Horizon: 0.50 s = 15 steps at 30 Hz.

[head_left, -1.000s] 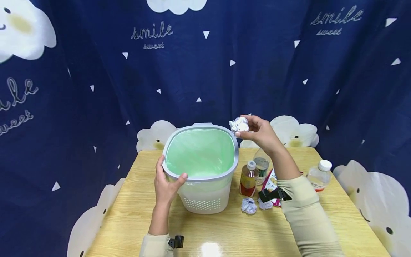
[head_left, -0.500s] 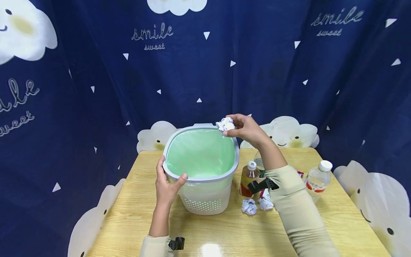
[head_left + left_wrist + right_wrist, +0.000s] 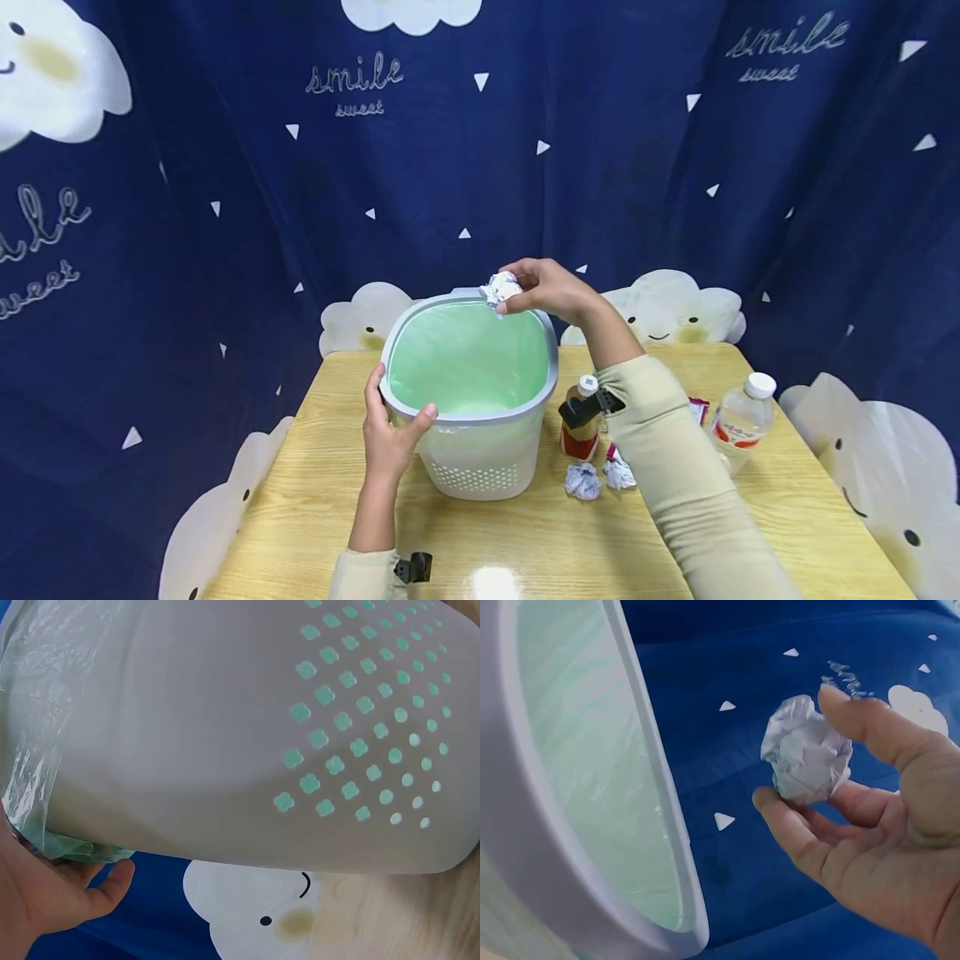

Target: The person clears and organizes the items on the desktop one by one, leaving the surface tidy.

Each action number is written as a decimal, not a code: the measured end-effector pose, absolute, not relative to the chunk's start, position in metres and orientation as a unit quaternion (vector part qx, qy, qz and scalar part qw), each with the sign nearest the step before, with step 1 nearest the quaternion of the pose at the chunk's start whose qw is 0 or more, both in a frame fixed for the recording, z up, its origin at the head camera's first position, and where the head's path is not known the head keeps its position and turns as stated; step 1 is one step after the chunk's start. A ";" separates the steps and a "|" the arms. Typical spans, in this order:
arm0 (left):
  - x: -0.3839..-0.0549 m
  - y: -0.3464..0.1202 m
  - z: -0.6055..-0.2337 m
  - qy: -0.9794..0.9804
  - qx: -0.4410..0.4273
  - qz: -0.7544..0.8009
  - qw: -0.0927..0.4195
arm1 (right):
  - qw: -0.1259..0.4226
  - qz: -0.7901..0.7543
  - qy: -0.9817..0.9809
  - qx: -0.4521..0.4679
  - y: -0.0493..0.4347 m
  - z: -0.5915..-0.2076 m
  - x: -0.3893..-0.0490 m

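A white trash can [image 3: 480,450] with a grey rim and a pale green bag lining stands upright on the wooden table. My left hand [image 3: 388,442] grips its rim at the near left, thumb over the front edge. In the left wrist view, the fingers lie at the bag's folded edge [image 3: 82,849] and the can's dotted wall fills most of the picture. Above the far right part of the rim, my right hand [image 3: 551,290] pinches a crumpled paper ball [image 3: 500,289]. Thumb and fingertips hold that ball in the right wrist view, beside the can's opening.
Right of the can stands a brown drink bottle [image 3: 579,442], partly behind the right wrist. Two more paper balls, one a crumpled ball [image 3: 582,482], lie before it. A clear bottle [image 3: 742,421] and a partly hidden red wrapper [image 3: 698,409] are farther right. A blue curtain [image 3: 465,167] hangs behind.
My right hand has carried the paper ball leftward, from beside the rim to over the can's far edge. My left hand has stayed on the rim.
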State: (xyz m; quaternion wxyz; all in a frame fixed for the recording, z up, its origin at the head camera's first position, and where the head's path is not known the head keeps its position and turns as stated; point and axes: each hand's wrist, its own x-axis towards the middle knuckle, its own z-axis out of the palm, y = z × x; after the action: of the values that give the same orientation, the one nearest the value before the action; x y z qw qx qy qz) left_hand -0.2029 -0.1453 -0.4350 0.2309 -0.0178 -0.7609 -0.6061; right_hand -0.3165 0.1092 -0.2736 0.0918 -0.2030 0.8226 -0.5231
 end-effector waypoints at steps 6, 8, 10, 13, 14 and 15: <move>-0.202 -0.146 -0.434 -0.757 -0.021 -0.613 0.224 | 0.137 -0.529 0.813 -0.199 0.101 -0.275 -0.329; -0.201 -0.146 -0.433 -0.759 -0.018 -0.613 0.219 | 0.150 -0.535 0.809 -0.192 0.098 -0.277 -0.333; -0.200 -0.146 -0.432 -0.759 -0.015 -0.614 0.215 | 0.163 -0.537 0.806 -0.189 0.095 -0.278 -0.336; -0.199 -0.146 -0.432 -0.760 -0.013 -0.614 0.213 | 0.180 -0.536 0.802 -0.190 0.089 -0.279 -0.340; -0.199 -0.146 -0.431 -0.760 -0.013 -0.614 0.213 | 0.185 -0.533 0.803 -0.192 0.086 -0.279 -0.342; -0.199 -0.146 -0.431 -0.759 -0.015 -0.615 0.213 | 0.189 -0.528 0.805 -0.193 0.084 -0.279 -0.343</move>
State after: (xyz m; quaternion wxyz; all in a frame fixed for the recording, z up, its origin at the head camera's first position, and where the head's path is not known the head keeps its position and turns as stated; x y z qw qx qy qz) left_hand -0.1987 -0.1455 -0.4308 0.2129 -0.0150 -0.7592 -0.6149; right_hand -0.3429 0.0844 -0.2791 0.1890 -0.1935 0.8050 -0.5281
